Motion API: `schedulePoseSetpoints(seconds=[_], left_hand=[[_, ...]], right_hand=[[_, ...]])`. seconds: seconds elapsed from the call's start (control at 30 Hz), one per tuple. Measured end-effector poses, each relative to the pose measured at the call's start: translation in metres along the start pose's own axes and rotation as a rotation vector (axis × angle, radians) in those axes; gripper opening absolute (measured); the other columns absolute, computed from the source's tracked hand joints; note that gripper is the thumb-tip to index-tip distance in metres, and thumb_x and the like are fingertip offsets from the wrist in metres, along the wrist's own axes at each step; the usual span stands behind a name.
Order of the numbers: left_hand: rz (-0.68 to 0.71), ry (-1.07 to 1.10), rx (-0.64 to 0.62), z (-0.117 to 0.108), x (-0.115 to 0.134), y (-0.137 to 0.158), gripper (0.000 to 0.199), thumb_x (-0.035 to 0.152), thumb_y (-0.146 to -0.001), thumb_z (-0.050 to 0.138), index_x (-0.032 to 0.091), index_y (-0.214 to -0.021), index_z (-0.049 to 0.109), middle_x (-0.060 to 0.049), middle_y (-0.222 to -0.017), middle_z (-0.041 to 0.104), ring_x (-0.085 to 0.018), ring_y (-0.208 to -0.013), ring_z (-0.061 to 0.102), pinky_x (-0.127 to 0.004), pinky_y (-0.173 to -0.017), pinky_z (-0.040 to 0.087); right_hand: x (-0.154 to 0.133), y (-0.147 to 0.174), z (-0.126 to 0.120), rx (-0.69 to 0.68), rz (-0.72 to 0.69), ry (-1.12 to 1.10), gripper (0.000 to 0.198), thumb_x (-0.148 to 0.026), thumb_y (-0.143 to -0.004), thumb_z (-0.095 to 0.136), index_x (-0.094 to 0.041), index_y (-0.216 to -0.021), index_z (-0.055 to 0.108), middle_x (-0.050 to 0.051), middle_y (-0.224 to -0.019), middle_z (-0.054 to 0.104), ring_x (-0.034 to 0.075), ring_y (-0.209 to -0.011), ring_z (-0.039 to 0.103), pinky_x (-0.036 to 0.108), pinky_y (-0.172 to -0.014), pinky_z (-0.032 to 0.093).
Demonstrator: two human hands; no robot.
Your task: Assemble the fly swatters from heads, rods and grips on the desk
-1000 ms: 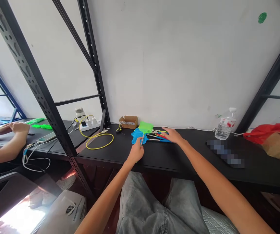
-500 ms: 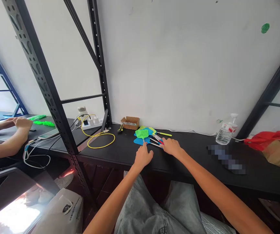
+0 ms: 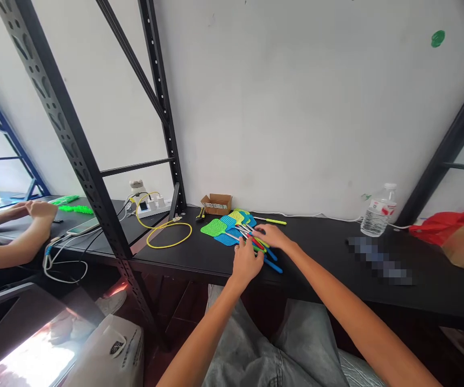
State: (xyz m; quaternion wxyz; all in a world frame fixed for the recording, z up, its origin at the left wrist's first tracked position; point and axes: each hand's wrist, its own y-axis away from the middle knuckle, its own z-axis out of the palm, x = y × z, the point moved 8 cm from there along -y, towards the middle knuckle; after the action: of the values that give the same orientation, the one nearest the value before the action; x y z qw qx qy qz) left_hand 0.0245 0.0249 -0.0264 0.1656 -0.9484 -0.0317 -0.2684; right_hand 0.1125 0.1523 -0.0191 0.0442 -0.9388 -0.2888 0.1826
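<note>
A small open box (image 3: 217, 204) of brown cardboard, its flaps raised, stands at the back of the black, smooth bench (image 3: 320, 231). Just in front of that box and to its right lie the swatters (image 3: 227, 240), overlapping in a loose fan. Their flat heads are thin perforated mesh with rounded, wavy outlines: a bright green head (image 3: 213, 228) lies directly before the box, over blue mesh, with more blue and yellow-green ones behind. Slim metallic-looking shafts run away from the box toward the bench's front edge and end in slick, rod-like handles of blue, red and green. One yellow-green handle (image 3: 276, 221) lies apart, pointing rightward from the box.

The left hand (image 3: 248, 262), in front of the box and to its right, rests over the handles with fingers partly curled; whether its grip has closed on any of them I cannot tell. The right hand (image 3: 271, 236), farther right of the box, reaches in with bent fingers at the shafts and handles; what its grip holds is hidden too.

Left of the box, a glossy yellow cable (image 3: 163, 247) lies in a round loop. Well to its right stands a clear, ribbed plastic bottle (image 3: 378, 209).
</note>
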Motion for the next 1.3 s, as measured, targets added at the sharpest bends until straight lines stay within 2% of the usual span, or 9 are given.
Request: schedulePoseSetpoints(seconds=[0.1,0.23,0.33,0.63,0.73,0.83,0.93,1.13,1.3], left_hand=[[0.022,-0.100,0.069,0.004,0.006,0.003,0.056,0.041,-0.084,0.052,0.021,-0.136,0.047,-0.015,-0.153,0.031,-0.038,-0.140,0.028,-0.050,-0.106,0.033],[0.147,-0.192,0.044,0.018,0.030,0.003,0.079,0.067,-0.074,0.057,0.033,-0.143,0.040,-0.008,-0.160,0.016,-0.044,-0.144,0.012,-0.067,-0.109,0.016],[0.199,-0.204,-0.052,0.033,0.043,-0.002,0.099,0.085,-0.063,0.051,0.034,-0.147,0.035,-0.011,-0.160,0.014,-0.048,-0.143,0.010,-0.074,-0.106,0.010],[0.256,-0.268,0.071,0.028,0.038,-0.002,0.054,0.061,-0.085,0.049,0.033,-0.132,0.053,-0.007,-0.137,0.050,-0.034,-0.129,0.041,-0.058,-0.110,0.026],[0.263,-0.283,0.087,0.026,0.035,-0.002,0.057,0.065,-0.085,0.047,0.034,-0.133,0.052,-0.007,-0.144,0.043,-0.035,-0.133,0.037,-0.057,-0.111,0.024],[0.223,-0.296,0.043,0.030,0.029,-0.008,0.082,0.075,-0.075,0.052,0.032,-0.143,0.039,-0.009,-0.157,0.025,-0.043,-0.142,0.018,-0.066,-0.110,0.018],[0.199,-0.294,-0.043,0.036,0.024,-0.015,0.095,0.077,-0.072,0.052,0.025,-0.148,0.032,-0.013,-0.157,0.024,-0.044,-0.142,0.019,-0.068,-0.109,0.016],[0.275,-0.253,-0.063,0.025,0.022,-0.012,0.076,0.070,-0.076,0.058,0.027,-0.137,0.048,-0.008,-0.149,0.040,-0.036,-0.137,0.033,-0.054,-0.111,0.025],[0.415,-0.171,-0.065,0.008,0.019,0.005,0.059,0.067,-0.078,0.058,0.028,-0.122,0.060,-0.006,-0.129,0.057,-0.028,-0.123,0.047,-0.040,-0.105,0.038]], right_hand=[[0.041,-0.023,-0.020,0.184,0.157,0.075,0.053,-0.051,-0.095,0.040,-0.020,-0.136,0.052,0.014,-0.138,0.054,0.028,-0.124,0.050,0.035,-0.098,0.039],[0.085,-0.029,-0.013,0.044,0.288,0.196,0.049,-0.044,-0.094,0.043,-0.020,-0.136,0.051,0.017,-0.134,0.055,0.031,-0.123,0.051,0.042,-0.095,0.041],[0.093,-0.018,-0.012,0.072,0.241,0.256,0.034,-0.034,-0.091,0.049,-0.021,-0.121,0.060,0.014,-0.121,0.063,0.029,-0.112,0.058,0.037,-0.085,0.045],[0.057,0.053,-0.010,-0.111,-0.034,-0.049,0.030,-0.031,-0.084,0.056,-0.021,-0.111,0.064,0.002,-0.078,0.070,0.018,-0.073,0.065,0.026,-0.064,0.043],[0.037,0.066,-0.007,-0.056,-0.137,-0.171,0.033,-0.038,-0.088,0.052,-0.023,-0.114,0.065,0.004,-0.091,0.072,0.019,-0.077,0.066,0.028,-0.070,0.047],[0.023,0.064,-0.005,0.132,-0.169,-0.190,0.042,-0.038,-0.091,0.047,-0.021,-0.127,0.060,0.010,-0.125,0.064,0.025,-0.110,0.061,0.035,-0.093,0.046],[0.010,0.056,0.006,0.136,-0.155,-0.173,0.048,-0.036,-0.095,0.040,-0.024,-0.140,0.048,0.008,-0.143,0.051,0.026,-0.130,0.048,0.040,-0.106,0.036],[-0.005,0.069,0.003,0.064,-0.056,-0.175,0.046,-0.034,-0.094,0.044,-0.025,-0.139,0.052,0.006,-0.128,0.064,0.026,-0.114,0.061,0.033,-0.095,0.044],[-0.015,0.096,-0.009,0.121,-0.176,-0.251,0.041,-0.036,-0.093,0.047,-0.026,-0.132,0.059,0.004,-0.122,0.068,0.025,-0.109,0.063,0.032,-0.092,0.045]])
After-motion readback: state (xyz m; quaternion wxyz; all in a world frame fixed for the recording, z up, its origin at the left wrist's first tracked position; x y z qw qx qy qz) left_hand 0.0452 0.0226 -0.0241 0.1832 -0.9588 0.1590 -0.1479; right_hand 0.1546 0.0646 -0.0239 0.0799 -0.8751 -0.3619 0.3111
